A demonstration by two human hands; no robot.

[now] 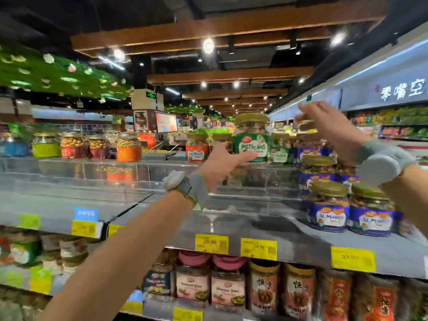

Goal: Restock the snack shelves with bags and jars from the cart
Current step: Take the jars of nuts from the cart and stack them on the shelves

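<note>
The pistachios jar [252, 137], green-labelled and gold-lidded, is seen upright at the back of the top shelf [243, 218], near the middle of the view. Its lid rises above those of its neighbours. The left hand [220, 165] is extended toward it from 7 o'clock, with its fingers [247, 156] straight and laid against the lower front of the label; nothing is gripped. The right hand [324, 121] is held in the air at the jar's 2 o'clock, apart from it. Its fingers are loosely spread and nothing is held, though its outline is blurred. A grey wrist band [193, 186] is worn on the left forearm and another [382, 163] on the right.

Just beside the left hand, at the jar's 9 o'clock, a red-labelled cashews jar [197, 148] is placed. A smaller green-labelled jar [280, 149] is set at 3 o'clock. At 4 o'clock, blue almonds jars [328, 207] are grouped near the shelf's front edge, two side by side and others behind them. Farther off at 9 o'clock, a row of glass jars [129, 147] with blue, green, red and orange labels is lined up.

At 6 o'clock, yellow price tags [211, 243] are fixed along the shelf's front edge. Below them, pink-lidded jars [193, 276] and orange-labelled jars [264, 286] are packed on the lower shelf.
</note>
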